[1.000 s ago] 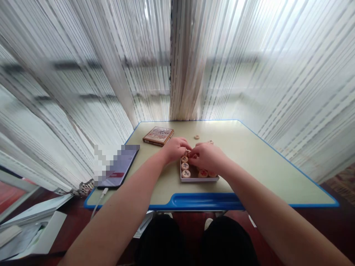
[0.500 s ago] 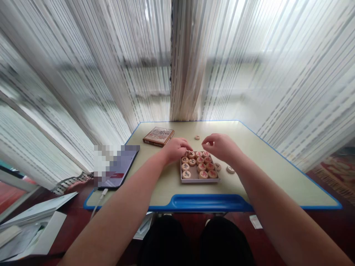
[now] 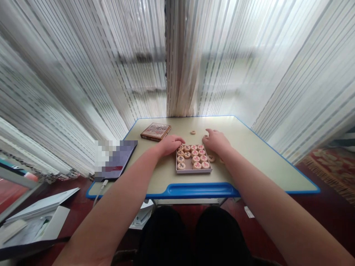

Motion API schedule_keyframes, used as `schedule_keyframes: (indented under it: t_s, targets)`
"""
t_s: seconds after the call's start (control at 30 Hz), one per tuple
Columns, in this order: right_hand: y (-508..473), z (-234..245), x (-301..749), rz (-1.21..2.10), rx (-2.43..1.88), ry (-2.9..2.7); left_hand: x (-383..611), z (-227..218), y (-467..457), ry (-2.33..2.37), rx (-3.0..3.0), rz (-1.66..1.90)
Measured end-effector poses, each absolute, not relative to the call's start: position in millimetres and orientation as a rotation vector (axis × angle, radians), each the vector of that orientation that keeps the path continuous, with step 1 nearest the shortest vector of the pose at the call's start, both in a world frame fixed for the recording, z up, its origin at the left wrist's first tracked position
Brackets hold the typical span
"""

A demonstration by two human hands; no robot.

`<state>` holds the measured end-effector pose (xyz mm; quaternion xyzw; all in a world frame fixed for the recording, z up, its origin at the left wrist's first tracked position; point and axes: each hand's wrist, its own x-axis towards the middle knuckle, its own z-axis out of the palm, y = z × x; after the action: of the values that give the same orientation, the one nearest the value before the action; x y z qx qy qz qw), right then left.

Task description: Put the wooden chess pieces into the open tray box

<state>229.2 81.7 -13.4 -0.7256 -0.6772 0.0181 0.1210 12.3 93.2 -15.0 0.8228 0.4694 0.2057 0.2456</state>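
Observation:
A shallow white box [image 3: 193, 171] holds several round wooden Chinese chess pieces [image 3: 197, 165] with red and black characters. Bare box floor shows in the lower part of its second column. My left hand [image 3: 169, 145] lies at the far left corner of the box, fingers stretched out and touching the rim; its lower fingers are partly hidden. Beyond the far right corner, my right hand [image 3: 218, 141] reaches over the table with index finger and thumb apart around a loose piece [image 3: 205, 137]. Another loose piece [image 3: 211, 158] lies against the box's right side.
A single piece [image 3: 193, 132] lies farther back on the table [image 3: 255, 166]. At the back left sits a brown patterned box [image 3: 156, 131]. A tablet [image 3: 119, 160] with a white cable [image 3: 103, 184] is at the left edge. A blue tray [image 3: 202, 190] runs along the front edge.
My right hand has come down around the loose piece, its index finger now extended. The left hand stays at the box corner. The whole view has shifted slightly.

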Motion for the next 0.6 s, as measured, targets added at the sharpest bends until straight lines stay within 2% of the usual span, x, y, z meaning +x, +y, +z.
schedule_keyframes:
  t_s: [0.6]
  targets:
    - [88.3, -11.1, 232.7, 0.105, -1.964, -2.046, 11.9, -15.0, 93.3, 1.233, 2.105, 0.661]
